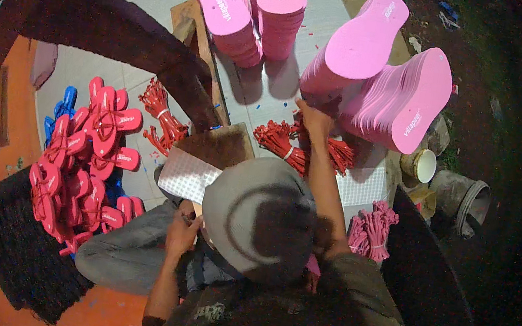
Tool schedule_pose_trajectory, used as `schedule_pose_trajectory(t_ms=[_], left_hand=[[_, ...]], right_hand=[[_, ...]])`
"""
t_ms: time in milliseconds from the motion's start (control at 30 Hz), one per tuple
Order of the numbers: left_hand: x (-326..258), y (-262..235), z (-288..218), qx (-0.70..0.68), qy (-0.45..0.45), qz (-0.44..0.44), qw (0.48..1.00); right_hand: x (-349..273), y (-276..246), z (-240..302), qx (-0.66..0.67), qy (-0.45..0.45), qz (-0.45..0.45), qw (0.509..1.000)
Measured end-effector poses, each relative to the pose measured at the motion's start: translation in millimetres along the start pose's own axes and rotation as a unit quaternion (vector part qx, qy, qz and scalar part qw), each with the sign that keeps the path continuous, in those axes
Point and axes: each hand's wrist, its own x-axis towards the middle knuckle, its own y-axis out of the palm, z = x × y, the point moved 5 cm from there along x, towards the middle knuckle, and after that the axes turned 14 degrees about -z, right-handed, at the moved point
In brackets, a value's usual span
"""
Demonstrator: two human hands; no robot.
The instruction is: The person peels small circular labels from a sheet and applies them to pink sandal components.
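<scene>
The right hand [312, 118] is reaching toward twelve o'clock, fingers closing on a leaning stack of pink soles [357, 50], long axis pointing one o'clock, while the left hand [182, 232] is gripping something unclear.

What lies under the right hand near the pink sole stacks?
Under the right hand lie bundles of red straps on the tiled floor. What the fingers grip is hidden by the hand and the leaning sole stack.
</scene>
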Motion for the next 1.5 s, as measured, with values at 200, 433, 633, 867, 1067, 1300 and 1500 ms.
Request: schedule_pose_trajectory(t_ms=[200,433,633,867,1067,1300,1500], left_hand=[[61,-29,-151,-0.126,0.137,-0.006,0.983],[152,119,-233,-0.326,0.135,0.198,0.914],[185,208,-274,-0.289,0.15,0.233,0.916],[261,305,-340,-0.458,0.06,0.123,0.878],[276,327,-396,-0.432,0.169,0.027,0.886],[295,314,-437,-0.475,0.102,0.089,0.87],[312,341,-453,-0.319,0.096,0.191,0.923]], right_hand=[[144,159,-65,0.423,0.02,0.059,0.904],[80,96,-40,0.432,0.076,0.004,0.899],[60,54,-55,0.338,0.134,0.002,0.932],[56,44,-40,0.124,0.015,0.003,0.992],[47,36,-45,0.219,0.247,-0.053,0.942],[40,8,-31,0.126,0.2,-0.063,0.97],[54,25,-38,0.195,0.246,-0.02,0.949]])
